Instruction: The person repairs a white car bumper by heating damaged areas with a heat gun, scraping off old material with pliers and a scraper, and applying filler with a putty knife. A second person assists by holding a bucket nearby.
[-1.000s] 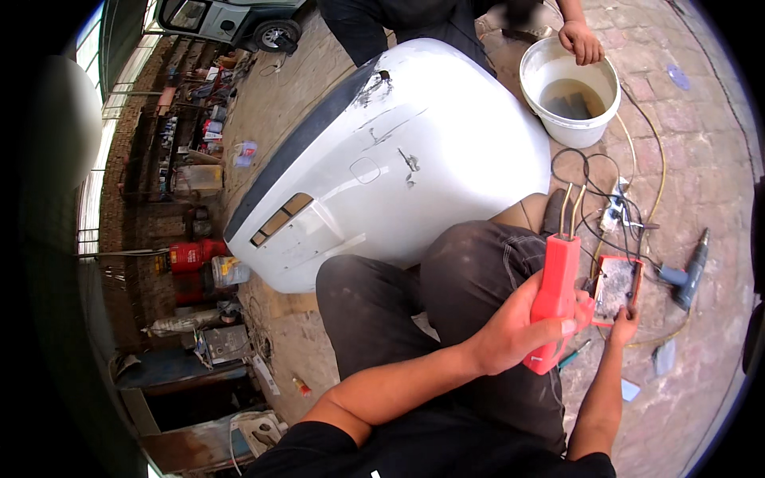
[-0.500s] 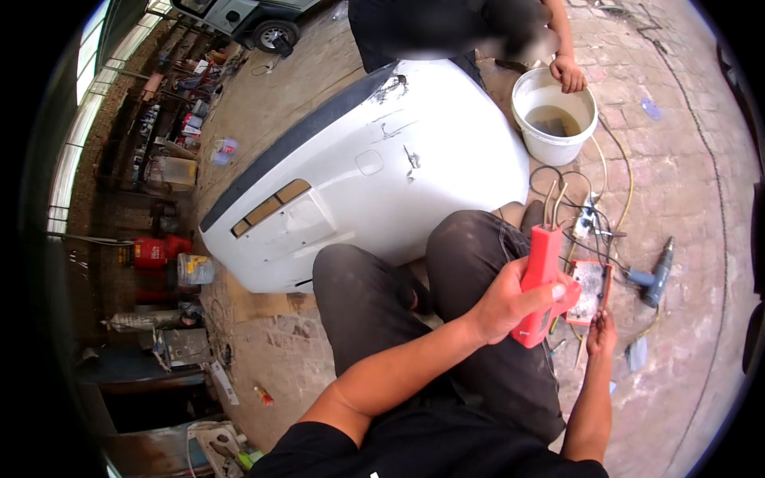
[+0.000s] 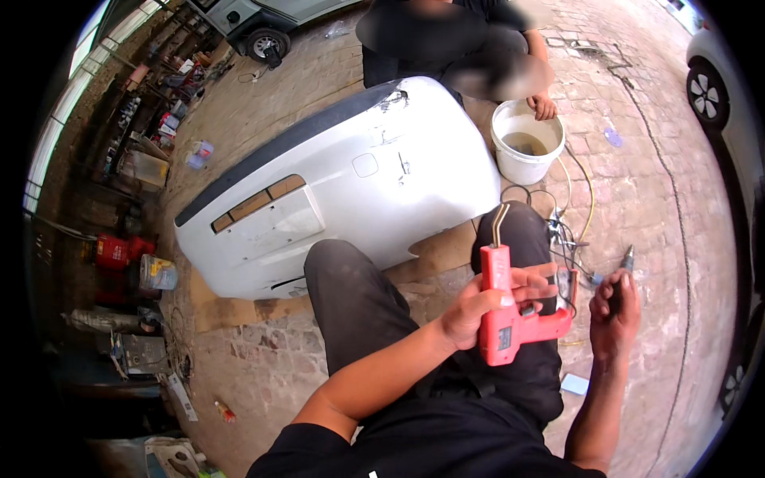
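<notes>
My left hand (image 3: pixel 470 311) grips a red hot stapler gun (image 3: pixel 499 307) by its body, in front of my right knee. Two bent metal prongs rise from its top, and its handle sticks out to the right. My right hand (image 3: pixel 615 315) is closed at the lower right, with something dark at the fingers that I cannot make out. Behind it lies a heat gun (image 3: pixel 629 258), mostly hidden, its nozzle showing past the fingertips. A red-edged case (image 3: pixel 572 288) sits partly covered between my hands. Beyond my knees lies a white car bumper (image 3: pixel 351 187) with dark scrapes near its far end.
A person's hand (image 3: pixel 543 107) rests on the rim of a white bucket (image 3: pixel 527 170) holding murky water. Tangled cables (image 3: pixel 562 231) lie on the brick floor. Cardboard (image 3: pixel 434 259) lies under the bumper. A car wheel (image 3: pixel 706 91) stands at right, cluttered shelves (image 3: pixel 131 151) at left.
The stapler gun has moved left and my left fingers have spread on it. My right hand has left the red-edged case, rising and moving right, its fingers now curled. The view has shifted.
</notes>
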`<state>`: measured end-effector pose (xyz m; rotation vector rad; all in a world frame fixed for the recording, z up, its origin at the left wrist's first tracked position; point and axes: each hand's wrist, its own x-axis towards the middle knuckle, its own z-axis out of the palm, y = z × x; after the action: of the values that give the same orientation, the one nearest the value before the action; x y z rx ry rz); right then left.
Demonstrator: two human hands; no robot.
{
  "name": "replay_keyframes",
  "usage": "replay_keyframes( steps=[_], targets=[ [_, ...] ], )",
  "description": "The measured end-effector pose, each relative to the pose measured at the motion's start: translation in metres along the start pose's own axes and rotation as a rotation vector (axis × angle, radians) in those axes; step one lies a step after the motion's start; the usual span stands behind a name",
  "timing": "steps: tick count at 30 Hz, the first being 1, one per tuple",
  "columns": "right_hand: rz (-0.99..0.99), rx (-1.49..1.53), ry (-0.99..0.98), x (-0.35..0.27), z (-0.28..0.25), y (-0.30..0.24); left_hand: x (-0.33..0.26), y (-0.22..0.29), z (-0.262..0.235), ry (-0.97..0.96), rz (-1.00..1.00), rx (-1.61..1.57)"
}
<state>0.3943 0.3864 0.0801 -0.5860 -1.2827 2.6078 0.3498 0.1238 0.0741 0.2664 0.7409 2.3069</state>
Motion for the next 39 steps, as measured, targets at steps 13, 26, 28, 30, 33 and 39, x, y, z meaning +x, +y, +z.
replay_keyframes(
  steps=[13,26,28,30,33,39],
  targets=[
    [0.078,-0.222,-0.481,-0.033,0.123,0.042,-0.027,-0.01,-0.012,0.042,0.089,-0.238],
    [-0.596,-1.609,-0.824,-0.052,0.093,0.004,-0.028,0.012,-0.006,0.156,0.135,-0.239],
    [-0.595,-1.62,-0.802,-0.052,0.088,0.012,-0.026,0.009,-0.005,0.155,0.125,-0.282],
    [-0.62,-1.536,-0.78,-0.048,0.081,0.022,-0.025,0.005,-0.007,0.14,0.155,-0.526],
    [-0.514,-1.156,-0.57,-0.049,0.073,0.035,-0.024,0.005,-0.011,0.17,0.179,-0.631],
    [-0.093,-0.89,-0.383,-0.044,0.082,0.033,-0.022,0.0,-0.007,0.149,0.198,-0.699]
  ],
)
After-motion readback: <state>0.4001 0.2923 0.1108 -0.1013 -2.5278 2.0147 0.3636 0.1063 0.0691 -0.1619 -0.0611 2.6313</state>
